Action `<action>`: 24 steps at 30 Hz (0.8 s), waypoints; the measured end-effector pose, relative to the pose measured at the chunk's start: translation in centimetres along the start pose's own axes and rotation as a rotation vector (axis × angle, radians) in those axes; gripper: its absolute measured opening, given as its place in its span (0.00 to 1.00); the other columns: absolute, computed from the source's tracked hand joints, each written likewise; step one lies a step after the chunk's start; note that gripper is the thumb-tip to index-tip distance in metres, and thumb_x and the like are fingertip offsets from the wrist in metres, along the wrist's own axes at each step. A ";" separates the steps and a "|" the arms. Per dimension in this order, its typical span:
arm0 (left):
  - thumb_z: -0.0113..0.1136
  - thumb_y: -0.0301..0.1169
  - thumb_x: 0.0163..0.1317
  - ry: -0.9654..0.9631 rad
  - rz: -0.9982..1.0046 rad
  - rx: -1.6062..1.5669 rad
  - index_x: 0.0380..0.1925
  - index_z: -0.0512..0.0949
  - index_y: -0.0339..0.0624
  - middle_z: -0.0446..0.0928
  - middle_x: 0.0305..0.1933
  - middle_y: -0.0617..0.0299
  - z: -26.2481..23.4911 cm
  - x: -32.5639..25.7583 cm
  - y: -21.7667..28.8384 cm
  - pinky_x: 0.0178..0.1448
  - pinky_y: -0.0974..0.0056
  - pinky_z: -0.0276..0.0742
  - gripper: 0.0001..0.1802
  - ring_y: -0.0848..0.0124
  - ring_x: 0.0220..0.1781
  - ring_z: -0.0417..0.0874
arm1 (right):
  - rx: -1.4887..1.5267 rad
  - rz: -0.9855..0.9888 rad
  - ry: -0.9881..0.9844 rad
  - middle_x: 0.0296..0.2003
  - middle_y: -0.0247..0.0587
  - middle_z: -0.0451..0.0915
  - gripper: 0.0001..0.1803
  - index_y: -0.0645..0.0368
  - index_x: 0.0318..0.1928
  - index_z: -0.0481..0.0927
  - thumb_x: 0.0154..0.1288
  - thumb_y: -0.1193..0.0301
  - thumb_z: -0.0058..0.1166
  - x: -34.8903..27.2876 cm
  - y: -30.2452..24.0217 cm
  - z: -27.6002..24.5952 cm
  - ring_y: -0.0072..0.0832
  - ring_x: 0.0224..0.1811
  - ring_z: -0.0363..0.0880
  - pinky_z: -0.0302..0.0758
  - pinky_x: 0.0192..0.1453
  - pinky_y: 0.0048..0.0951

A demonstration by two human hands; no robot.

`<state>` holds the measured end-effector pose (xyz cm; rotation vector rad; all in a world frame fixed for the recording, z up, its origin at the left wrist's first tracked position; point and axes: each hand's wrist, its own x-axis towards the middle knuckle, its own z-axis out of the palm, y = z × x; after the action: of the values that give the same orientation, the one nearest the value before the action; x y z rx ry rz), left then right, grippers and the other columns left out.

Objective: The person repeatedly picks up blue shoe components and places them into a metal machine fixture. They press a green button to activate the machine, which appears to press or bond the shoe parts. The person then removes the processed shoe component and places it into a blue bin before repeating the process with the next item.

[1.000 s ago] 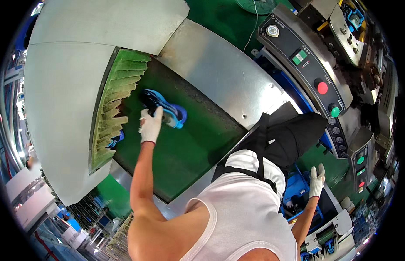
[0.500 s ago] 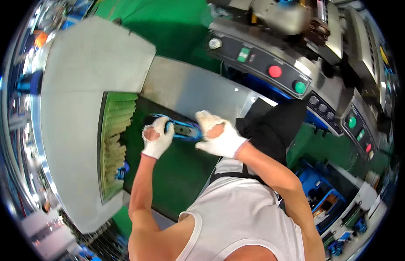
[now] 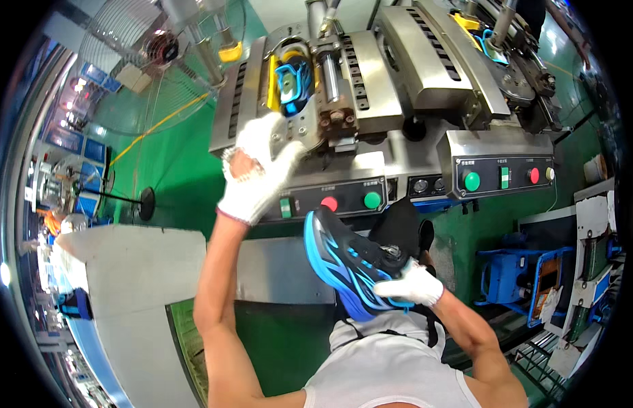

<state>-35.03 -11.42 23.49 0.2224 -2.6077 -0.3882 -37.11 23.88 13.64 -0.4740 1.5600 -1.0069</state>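
My right hand [image 3: 415,285], in a white knit glove, grips a black sneaker with a bright blue sole [image 3: 350,262] near its heel and collar. The shoe is tilted in front of my body, toe pointing up and left. My left hand [image 3: 260,163], gloved as well, is raised with fingers apart and holds nothing. It is nearest the front of a metal press machine [image 3: 381,88]. Beyond its fingertips, another shoe with blue laces [image 3: 289,85] sits in the machine's left station between yellow pads [image 3: 273,83].
Control panels with green and red buttons [image 3: 330,202] line the machine's front. A wire fan [image 3: 160,47] stands at the far left. The grey conveyor housing [image 3: 136,272] with green curtain strips [image 3: 187,340] is at the near left. A blue cart [image 3: 513,279] stands at the right.
My view has swung from the conveyor toward the machine. The sneaker is now in my right hand, away from the belt. My left hand has let go and reached forward to the machine.
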 end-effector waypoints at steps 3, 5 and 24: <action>0.69 0.55 0.64 0.061 -0.157 0.113 0.65 0.77 0.34 0.80 0.63 0.38 3.3 9.2 -5.7 0.70 0.48 0.76 0.40 0.44 0.67 0.81 | 0.508 -0.304 0.096 0.68 0.40 0.80 0.45 0.65 0.74 0.72 0.57 0.66 0.76 -3.8 1.7 -0.6 0.25 0.67 0.76 0.70 0.76 0.34; 0.67 0.58 0.64 0.030 -0.180 0.182 0.68 0.74 0.31 0.78 0.67 0.36 6.1 14.4 -8.5 0.73 0.49 0.74 0.45 0.43 0.69 0.79 | 0.777 -0.356 0.057 0.74 0.41 0.73 0.51 0.66 0.79 0.63 0.58 0.69 0.75 -4.5 4.5 -0.8 0.27 0.73 0.70 0.62 0.82 0.34; 0.75 0.47 0.59 0.102 -0.338 0.122 0.64 0.74 0.32 0.83 0.56 0.40 -0.8 14.7 -8.1 0.66 0.54 0.77 0.40 0.52 0.59 0.85 | 0.912 -0.360 0.463 0.61 0.40 0.80 0.49 0.59 0.78 0.63 0.57 0.78 0.73 -5.5 6.0 0.0 0.28 0.56 0.81 0.82 0.60 0.35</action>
<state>-46.65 -22.63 28.19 0.7111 -2.4946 -0.3226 -34.34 31.37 12.02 0.1462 1.2268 -2.0636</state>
